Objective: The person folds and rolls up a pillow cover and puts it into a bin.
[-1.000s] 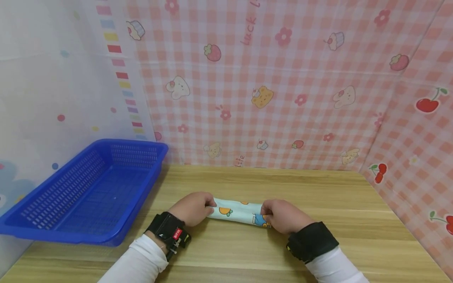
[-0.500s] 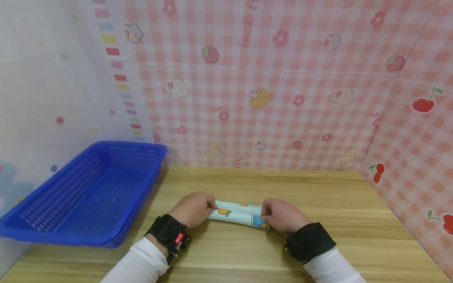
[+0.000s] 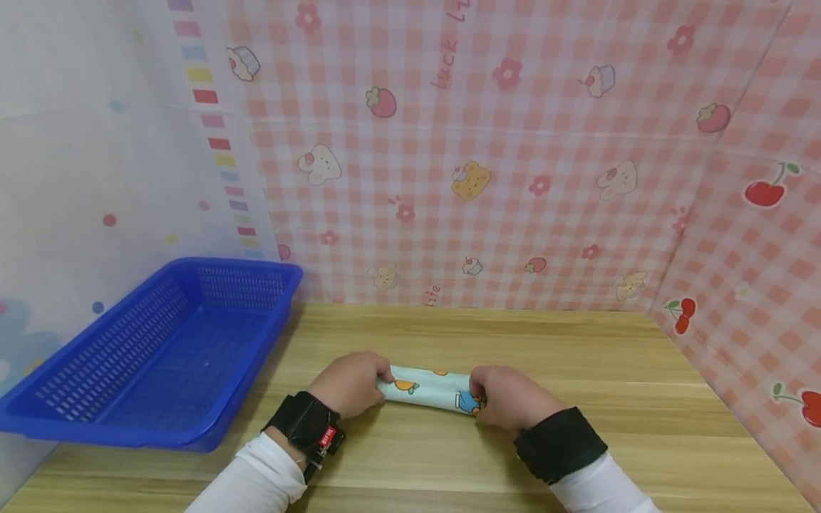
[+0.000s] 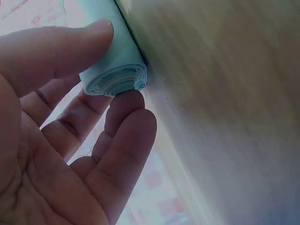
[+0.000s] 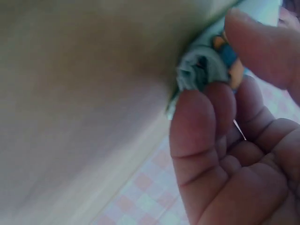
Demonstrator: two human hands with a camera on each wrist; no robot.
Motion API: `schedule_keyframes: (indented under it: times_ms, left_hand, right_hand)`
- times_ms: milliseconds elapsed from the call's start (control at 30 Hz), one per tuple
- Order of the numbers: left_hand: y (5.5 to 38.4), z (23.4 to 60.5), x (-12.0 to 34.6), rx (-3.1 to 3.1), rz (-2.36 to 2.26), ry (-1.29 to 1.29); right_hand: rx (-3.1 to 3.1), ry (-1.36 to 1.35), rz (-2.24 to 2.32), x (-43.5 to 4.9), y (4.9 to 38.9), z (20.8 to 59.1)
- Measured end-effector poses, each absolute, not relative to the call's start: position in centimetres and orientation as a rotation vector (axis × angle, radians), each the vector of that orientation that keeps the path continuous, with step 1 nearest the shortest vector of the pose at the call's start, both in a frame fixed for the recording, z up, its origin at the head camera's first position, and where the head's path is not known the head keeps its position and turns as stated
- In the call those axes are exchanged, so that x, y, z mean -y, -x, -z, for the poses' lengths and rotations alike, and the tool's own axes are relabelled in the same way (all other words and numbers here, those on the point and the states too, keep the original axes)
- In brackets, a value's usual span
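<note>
A pale mint cloth [image 3: 432, 390], printed with oranges and a blue figure, lies rolled into a tube across the table. My left hand [image 3: 349, 385] grips its left end. At the other end my right hand [image 3: 512, 397] holds the roll between thumb and fingers. In the left wrist view, the thumb lies over the rolled cloth [image 4: 115, 54] and fingertips touch its layered end. The right wrist view shows the looser, crumpled end of the cloth [image 5: 201, 65], with fingertips against it. Parts of both ends are hidden by the hands in the head view.
A blue plastic basket [image 3: 256, 356] with perforated sides stands at the left of the wooden table [image 3: 487, 463]. Patterned cloth walls [image 3: 417, 142] enclose the back and both sides.
The roll stays nearly in place between both hands. My right hand has shifted slightly left and down along its end, covering more of the blue print. My left hand has barely moved.
</note>
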State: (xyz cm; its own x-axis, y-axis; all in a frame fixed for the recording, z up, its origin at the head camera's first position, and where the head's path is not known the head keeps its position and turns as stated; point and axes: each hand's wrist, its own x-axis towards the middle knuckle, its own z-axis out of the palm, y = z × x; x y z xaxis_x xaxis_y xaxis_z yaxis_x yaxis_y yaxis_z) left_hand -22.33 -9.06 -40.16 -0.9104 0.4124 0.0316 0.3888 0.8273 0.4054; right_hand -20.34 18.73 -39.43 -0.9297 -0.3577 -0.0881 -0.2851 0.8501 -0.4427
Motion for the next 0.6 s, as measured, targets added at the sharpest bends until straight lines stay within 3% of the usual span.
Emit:
schedule_keyframes:
  times_ms: [600]
  left_hand:
    - [22.93,40.53,9.97,-2.873,-0.694,-0.598]
  right_hand:
    - [-2.834,0.495,0.652,-19.05,20.81,40.21]
